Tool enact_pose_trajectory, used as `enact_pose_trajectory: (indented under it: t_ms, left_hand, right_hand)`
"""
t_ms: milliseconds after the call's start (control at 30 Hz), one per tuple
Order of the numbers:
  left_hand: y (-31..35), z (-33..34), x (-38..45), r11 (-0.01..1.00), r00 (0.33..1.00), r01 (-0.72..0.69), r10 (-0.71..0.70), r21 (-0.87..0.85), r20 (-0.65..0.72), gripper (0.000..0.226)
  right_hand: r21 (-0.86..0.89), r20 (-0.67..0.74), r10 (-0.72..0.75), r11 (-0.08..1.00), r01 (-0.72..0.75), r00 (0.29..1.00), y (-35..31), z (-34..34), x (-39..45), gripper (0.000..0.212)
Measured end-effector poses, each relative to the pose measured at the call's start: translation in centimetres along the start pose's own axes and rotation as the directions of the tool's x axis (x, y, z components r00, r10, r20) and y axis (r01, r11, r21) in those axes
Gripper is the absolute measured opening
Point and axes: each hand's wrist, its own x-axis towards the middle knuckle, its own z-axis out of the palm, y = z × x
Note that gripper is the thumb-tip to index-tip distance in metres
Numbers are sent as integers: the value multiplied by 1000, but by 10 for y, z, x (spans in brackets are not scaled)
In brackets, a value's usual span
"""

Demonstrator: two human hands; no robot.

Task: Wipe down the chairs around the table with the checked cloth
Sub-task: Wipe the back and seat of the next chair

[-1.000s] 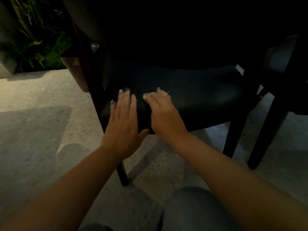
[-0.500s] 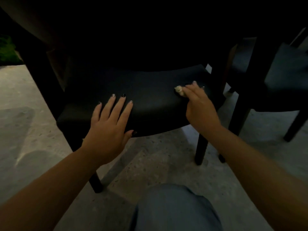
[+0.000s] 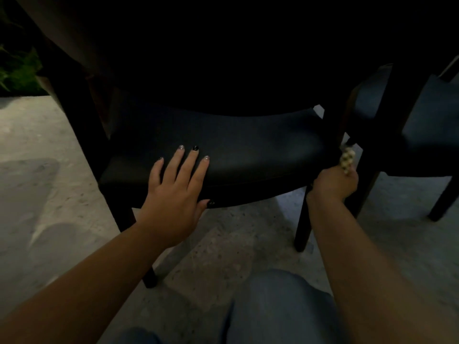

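My right hand had swept off the chair seat to its right edge, fingers bunched around the checked cloth, which stuck up beside the seat's right corner. My left hand lay flat, fingers spread, on the seat's front.

Dark padded chair, upright on floor; checked cloth bunched at seat's right edge.
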Motion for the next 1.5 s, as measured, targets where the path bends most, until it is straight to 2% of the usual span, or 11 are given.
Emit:
enact_pose_trajectory:
  t_ms: [67, 133, 233, 433, 633, 800, 967, 1033, 1133, 1300, 1500]
  left_hand:
    - [0, 0, 0, 1000, 1000, -1, 1, 15, 2, 79]
    - [-1, 1, -1, 1000, 1000, 2, -1, 24, -2, 79]
    - [-1, 2, -2, 1000, 1000, 1, -1, 17, -14, 79]
    - [-1, 4, -2, 1000, 1000, 1, -1, 13, -26, 79]
    - [-2, 7, -1, 1000, 1000, 0, 0, 16, -32, 80]
    - [-3, 10, -1, 1000, 998, -4, 4, -6, -62, 79]
    - [4, 10, -16, 987, 989, 97, -110, -127, -96, 81]
    - [4, 16, -31, 969, 973, 175, -197, -177, -120, 82]
    - [4, 25, -47, 933, 944, 260, -300, -250, -136, 84]
    - [7, 30, -65, 808, 874, 364, -469, -464, -131, 88]
    - [-22, 43, -78, 507, 708, 472, -706, -721, -32, 91]
  right_hand:
    - [42, -11, 266, 963, -265, 964, 3, -4, 3, 19]
    - [129, 121, 433, 885, -447, 893, 5, -7, -7, 22]
    - [249, 282, 512, 778, -577, 811, 12, -8, -29, 33]
    - [54, 410, 608, 728, -683, 680, 32, -11, -71, 30]
    - [179, 150, 522, 821, -542, 840, 7, -5, -41, 26]
    - [19, 166, 426, 901, -434, 890, 34, -10, -67, 20]
    - [-156, 113, -46, 986, 64, 992, 20, -8, -62, 36]
    - [-292, 227, -361, 861, 416, 905, 22, -10, -66, 45]
    - [-325, 494, -619, 520, 790, 610, 25, -11, -73, 42]
    - [-165, 783, -571, 189, 968, 245, 29, -3, -109, 38]
    - [132, 903, -422, 86, 987, -84, 39, 26, -169, 45]
